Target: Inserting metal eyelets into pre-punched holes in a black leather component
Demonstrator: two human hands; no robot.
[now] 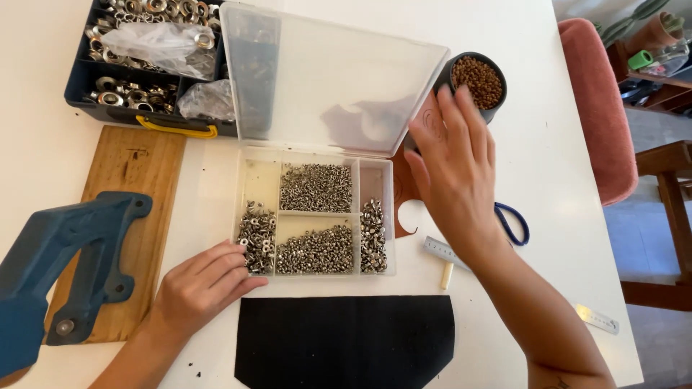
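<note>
Two hands are shown: one left hand [198, 284] at lower left and one right hand [455, 162] at right of centre. Two compartment boxes are counted: one clear box [317, 216] at centre, with its lid raised, and one dark box [148, 61] at upper left. In the clear box, five compartments are seen, four of them filled with small metal pieces too many to be counted. One round dark cup [476, 81] of brown pieces, one blue press [61, 270], one wooden board [130, 187], one black fabric piece [346, 342], one steel ruler [461, 261] and one pair of blue-handled scissors [513, 223] are also shown.
</note>
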